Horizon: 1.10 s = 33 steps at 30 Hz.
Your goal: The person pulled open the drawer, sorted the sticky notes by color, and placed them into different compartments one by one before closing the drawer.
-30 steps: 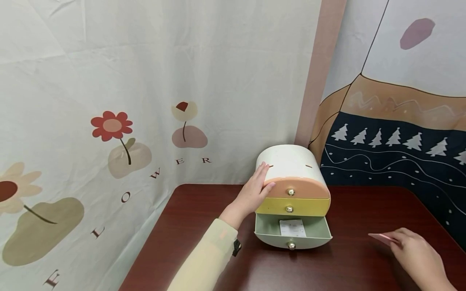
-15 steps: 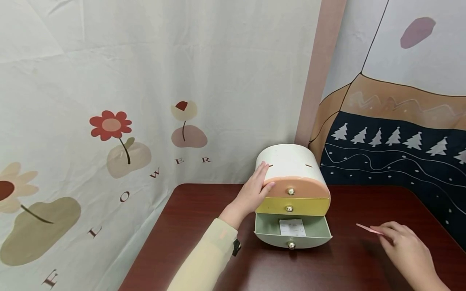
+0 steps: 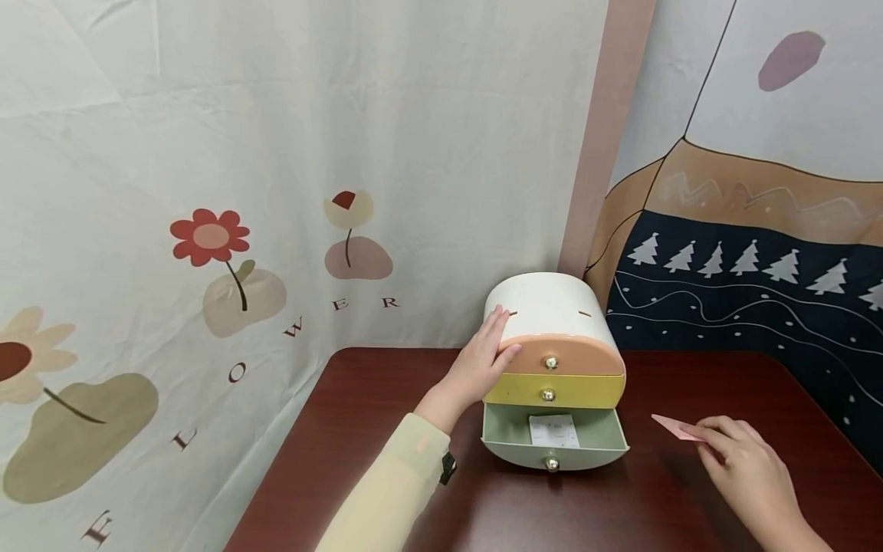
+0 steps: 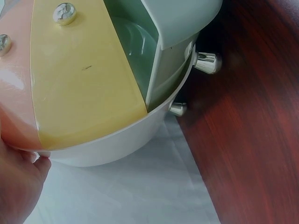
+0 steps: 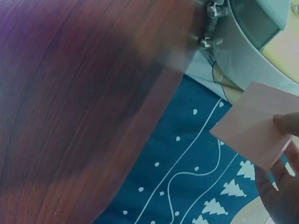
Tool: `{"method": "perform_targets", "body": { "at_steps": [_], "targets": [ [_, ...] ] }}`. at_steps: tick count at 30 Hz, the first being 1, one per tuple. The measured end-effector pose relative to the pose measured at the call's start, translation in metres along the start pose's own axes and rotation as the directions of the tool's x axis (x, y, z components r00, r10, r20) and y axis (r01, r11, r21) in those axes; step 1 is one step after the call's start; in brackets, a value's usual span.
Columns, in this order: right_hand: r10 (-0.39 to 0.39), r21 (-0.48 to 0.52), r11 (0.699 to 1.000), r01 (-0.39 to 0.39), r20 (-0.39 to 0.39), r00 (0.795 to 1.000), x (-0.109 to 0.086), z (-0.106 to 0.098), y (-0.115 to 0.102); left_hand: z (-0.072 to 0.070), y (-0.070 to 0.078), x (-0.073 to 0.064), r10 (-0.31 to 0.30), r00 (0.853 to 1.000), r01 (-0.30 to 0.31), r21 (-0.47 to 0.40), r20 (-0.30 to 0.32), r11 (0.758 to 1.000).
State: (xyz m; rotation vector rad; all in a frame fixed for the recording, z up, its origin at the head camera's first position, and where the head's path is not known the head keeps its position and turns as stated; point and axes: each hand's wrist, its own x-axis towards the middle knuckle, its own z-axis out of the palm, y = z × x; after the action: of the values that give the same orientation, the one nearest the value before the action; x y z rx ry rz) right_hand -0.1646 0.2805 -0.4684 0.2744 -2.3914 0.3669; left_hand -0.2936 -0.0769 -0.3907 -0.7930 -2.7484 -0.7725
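A small rounded drawer box point(image 3: 552, 303) with a white shell stands on the table. Its orange top drawer point(image 3: 531, 356) and yellow middle drawer point(image 3: 586, 392) are pushed in, while the green bottom drawer point(image 3: 586, 458) is pulled out. Inside that one lies a white printed paper point(image 3: 555, 432). My left hand point(image 3: 476, 368) rests with extended fingers on the box's upper left side, thumb near the orange front. To the right of the box, above the table, my right hand point(image 3: 748, 468) pinches a pink square sticky note pad point(image 5: 257, 123) between thumb and fingers.
The dark red wooden table point(image 3: 386, 399) carries the box near its back edge. Behind hang a pale flower-print curtain point(image 3: 414, 153) and a dark blue cloth with white trees point(image 3: 745, 299). Round metal feet point(image 4: 177, 108) show under the box in the left wrist view.
My right hand has moved left toward the box with the pink sticky note pad, whose face has turned more into view. My left hand and the drawers have stayed put.
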Motion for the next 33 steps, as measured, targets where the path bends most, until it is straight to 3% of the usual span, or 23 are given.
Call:
{"method": "perform_targets", "body": {
  "at_steps": [18, 26, 33],
  "targets": [
    [-0.112, 0.081, 0.990, 0.118, -0.082, 0.990, 0.003, 0.013, -0.022, 0.000, 0.000, -0.001, 0.000, 1.000, 0.000, 0.002, -0.004, 1.000],
    [-0.195, 0.155, 0.962, 0.225, -0.188, 0.963, 0.006, 0.018, -0.035, -0.001, 0.001, -0.001, -0.002, 1.000, 0.002, 0.000, -0.001, 1.000],
    [-0.257, 0.189, 0.938, 0.290, -0.183, 0.949, 0.007, 0.023, -0.049, -0.001, 0.002, -0.002, -0.003, 1.000, 0.003, 0.001, -0.001, 1.000]
  ]
}}
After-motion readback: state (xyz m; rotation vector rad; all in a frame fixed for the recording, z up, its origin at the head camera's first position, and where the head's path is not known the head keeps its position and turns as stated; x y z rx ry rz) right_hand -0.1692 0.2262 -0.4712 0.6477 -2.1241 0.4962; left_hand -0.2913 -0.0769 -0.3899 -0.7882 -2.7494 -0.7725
